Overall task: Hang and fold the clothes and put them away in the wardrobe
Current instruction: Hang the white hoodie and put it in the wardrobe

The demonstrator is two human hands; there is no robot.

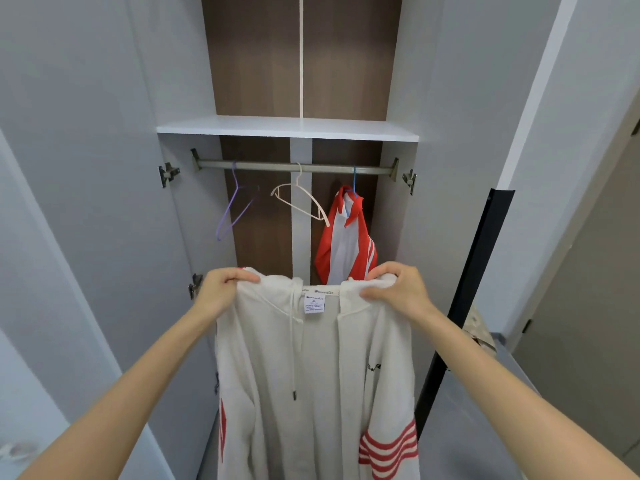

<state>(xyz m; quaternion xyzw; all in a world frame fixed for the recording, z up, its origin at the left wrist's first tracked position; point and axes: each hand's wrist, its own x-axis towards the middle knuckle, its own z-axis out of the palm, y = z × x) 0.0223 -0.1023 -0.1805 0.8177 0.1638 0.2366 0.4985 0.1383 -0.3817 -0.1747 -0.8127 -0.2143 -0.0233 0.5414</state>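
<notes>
A white hoodie [318,375] with red stripes on its sleeves hangs in front of me, its neck label facing me. My left hand [225,289] grips its left shoulder and my right hand [394,289] grips its right shoulder. Behind it stands the open wardrobe with a metal rail [294,167]. On the rail hang a bare purple hanger [235,209], a bare cream hanger [301,202] and a red and white garment [346,244] on a blue hanger [354,180].
A white shelf [287,128] spans the wardrobe above the rail. Both grey wardrobe doors [86,168] stand open at left and right. A black vertical strip [464,306] edges the right door. A patterned item [479,330] lies low at the right.
</notes>
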